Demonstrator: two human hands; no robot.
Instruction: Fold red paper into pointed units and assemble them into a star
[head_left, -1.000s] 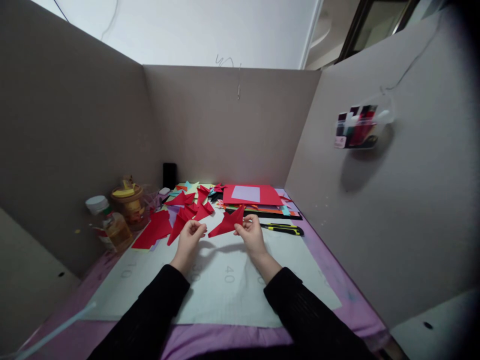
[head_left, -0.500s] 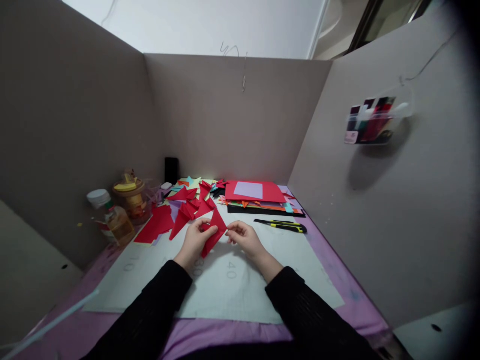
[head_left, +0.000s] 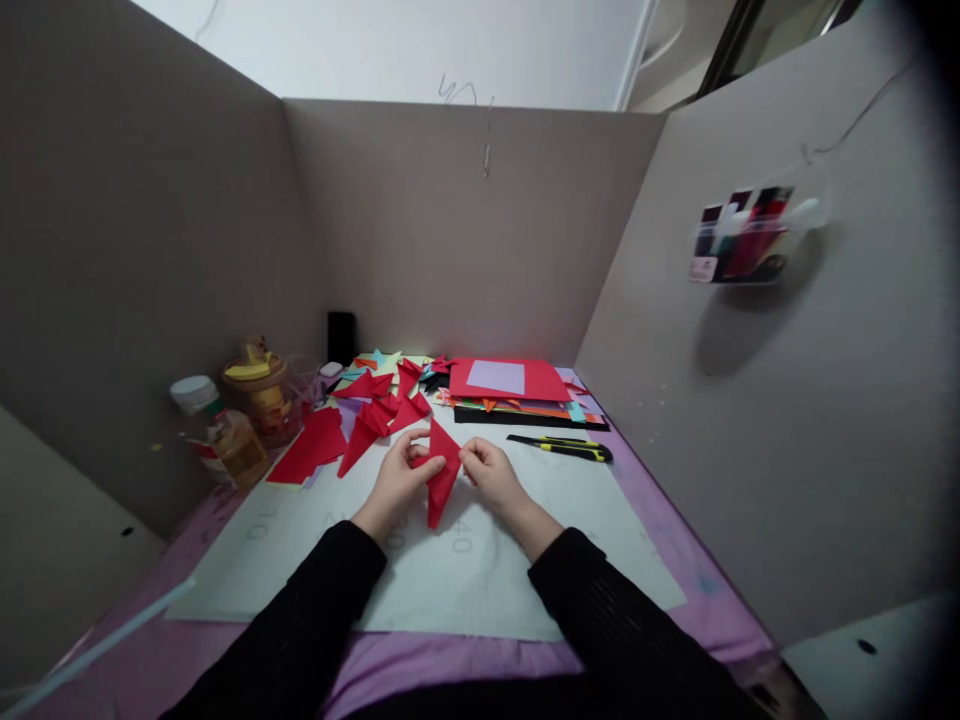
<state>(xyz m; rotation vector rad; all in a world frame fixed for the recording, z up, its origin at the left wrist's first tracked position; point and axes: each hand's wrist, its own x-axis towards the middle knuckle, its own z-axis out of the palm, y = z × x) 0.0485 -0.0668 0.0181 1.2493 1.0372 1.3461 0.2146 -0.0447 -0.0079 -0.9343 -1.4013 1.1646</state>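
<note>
A folded piece of red paper (head_left: 444,478), with pointed top and bottom ends, is held up just above the white mat (head_left: 300,580). My left hand (head_left: 401,475) grips it from the left, thumb across its front and fingers behind. The fingers of my right hand (head_left: 491,478) pinch its right-hand corner. Beyond my left hand lie several folded red paper pieces (head_left: 367,432). Flat red sheets (head_left: 309,447) rest to their left.
A yellow-and-black utility knife (head_left: 562,447) lies right of my hands. Behind it is a paper stack topped by a red sheet (head_left: 541,380). At left stand a bottle (head_left: 238,450) and a brown pot (head_left: 260,400). Grey panels (head_left: 465,230) enclose the table.
The folded red paper has shifted slightly right and turned more upright. My right hand's fingers have closed in on its right corner.
</note>
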